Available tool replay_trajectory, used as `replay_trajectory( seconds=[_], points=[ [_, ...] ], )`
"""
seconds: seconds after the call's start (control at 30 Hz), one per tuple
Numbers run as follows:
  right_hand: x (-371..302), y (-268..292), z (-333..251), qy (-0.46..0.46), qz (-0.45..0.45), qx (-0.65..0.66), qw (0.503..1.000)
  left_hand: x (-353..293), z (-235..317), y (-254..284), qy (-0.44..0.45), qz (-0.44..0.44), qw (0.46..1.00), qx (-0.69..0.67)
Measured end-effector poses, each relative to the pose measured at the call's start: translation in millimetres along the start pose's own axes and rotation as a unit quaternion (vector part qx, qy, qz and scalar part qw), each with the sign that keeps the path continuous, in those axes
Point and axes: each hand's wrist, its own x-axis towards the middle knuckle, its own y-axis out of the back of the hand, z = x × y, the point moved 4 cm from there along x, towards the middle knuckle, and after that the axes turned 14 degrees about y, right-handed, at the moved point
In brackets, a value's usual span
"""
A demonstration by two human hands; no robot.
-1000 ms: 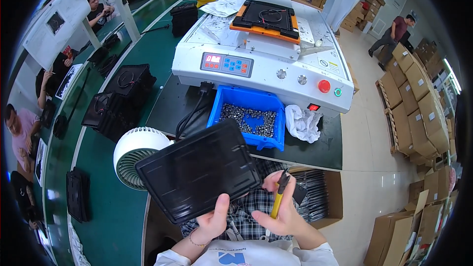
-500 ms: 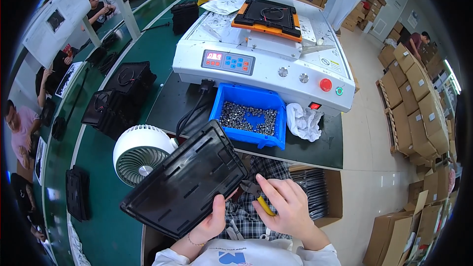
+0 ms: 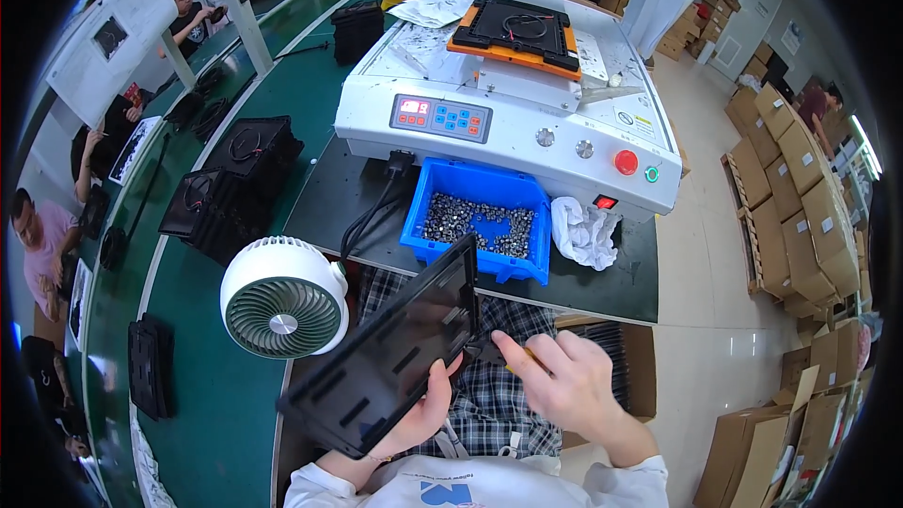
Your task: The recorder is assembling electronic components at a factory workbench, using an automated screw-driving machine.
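Panel (image 3: 386, 357) tilted, nearside of bin (image 3: 517, 269); left hand (image 3: 425, 421), fingers clamped on panel's edge, apparently steadies it. Right hand (image 3: 576, 388), fingers clamped on cutters (image 3: 485, 352), also nearside; tilt likely eases their access.

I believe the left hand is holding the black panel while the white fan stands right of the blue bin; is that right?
Not quite: the head view shows the white fan left of the blue bin; the left hand does hold the black panel.

Glossy black plastic panel (image 3: 388, 348), matt plaid cloth (image 3: 503, 409), seemingly metal small parts (image 3: 451, 216)
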Motion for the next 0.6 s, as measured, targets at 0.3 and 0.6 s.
replay_trajectory(
  seconds=[0.3,0.6],
  points=[
    [1.8,27.9,13.3,0.075,0.069,-0.109,0.989,3.4,-2.4,20.2,0.0,0.016,0.937,-0.349],
    [-1.5,17.8,4.5,0.006,0.013,-0.046,0.999,-8.6,-15.7,2.7,0.226,-0.074,0.897,-0.372]
  ],
)
